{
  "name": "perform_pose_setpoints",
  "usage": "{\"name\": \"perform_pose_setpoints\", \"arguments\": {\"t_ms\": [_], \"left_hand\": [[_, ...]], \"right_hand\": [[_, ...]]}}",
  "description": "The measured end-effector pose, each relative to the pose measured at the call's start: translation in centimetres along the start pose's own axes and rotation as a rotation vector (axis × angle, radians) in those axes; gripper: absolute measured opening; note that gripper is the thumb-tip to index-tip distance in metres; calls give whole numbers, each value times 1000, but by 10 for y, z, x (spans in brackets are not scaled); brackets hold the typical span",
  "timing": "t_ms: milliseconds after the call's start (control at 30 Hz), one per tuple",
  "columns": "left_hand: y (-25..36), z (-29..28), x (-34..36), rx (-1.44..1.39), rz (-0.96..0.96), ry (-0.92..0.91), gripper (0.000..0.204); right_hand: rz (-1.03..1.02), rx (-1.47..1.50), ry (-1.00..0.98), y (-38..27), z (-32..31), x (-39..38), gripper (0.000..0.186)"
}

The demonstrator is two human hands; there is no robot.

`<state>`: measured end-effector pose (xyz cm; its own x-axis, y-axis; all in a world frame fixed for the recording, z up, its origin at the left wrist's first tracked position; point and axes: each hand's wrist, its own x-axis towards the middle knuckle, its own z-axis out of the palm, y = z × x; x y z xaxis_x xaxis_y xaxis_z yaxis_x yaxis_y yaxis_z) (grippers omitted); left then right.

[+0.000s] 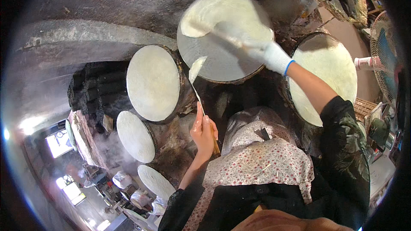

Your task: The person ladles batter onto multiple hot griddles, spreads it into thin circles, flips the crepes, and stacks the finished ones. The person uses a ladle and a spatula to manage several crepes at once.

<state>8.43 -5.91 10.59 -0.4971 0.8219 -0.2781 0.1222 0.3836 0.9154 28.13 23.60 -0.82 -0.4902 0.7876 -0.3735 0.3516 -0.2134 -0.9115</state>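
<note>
My right hand [272, 57], in a white glove with a blue cuff, reaches over a large round griddle [222, 66]. It grips a flat scraper [227, 33], smeared by motion, so its exact shape is hard to see. Pale batter [231, 6] covers the far part of this griddle in a thin curved layer. The near part shows bare grey metal. Closed around a thin-handled spatula [197, 69], my bare left hand [204, 131] is just in front of the griddle. The spatula points upward, its blade coated with pale batter, at the griddle's near left edge.
Another pale-covered round griddle [326, 77] stands at the right. Down the left side run several more, including a pale-topped griddle [153, 83] and a smaller one [135, 137]. Steam drifts around them. A fan [385, 60] stands at the far right, beside a wicker basket [364, 110].
</note>
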Motion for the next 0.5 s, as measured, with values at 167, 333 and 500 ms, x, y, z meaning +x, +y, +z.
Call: {"name": "perform_pose_setpoints", "arguments": {"t_ms": [167, 333, 500], "left_hand": [[-1, 4, -9, -40, -70, 20, 51], [-5, 4, -9, -41, -29, 8, 51], [-15, 2, -9, -55, -111, 32, 51]], "right_hand": [[-114, -185, 124, -14, 1, -2, 38], [-44, -225, -153, -15, -1, -15, 44], [-20, -153, 292, -18, -3, 14, 45]]}}
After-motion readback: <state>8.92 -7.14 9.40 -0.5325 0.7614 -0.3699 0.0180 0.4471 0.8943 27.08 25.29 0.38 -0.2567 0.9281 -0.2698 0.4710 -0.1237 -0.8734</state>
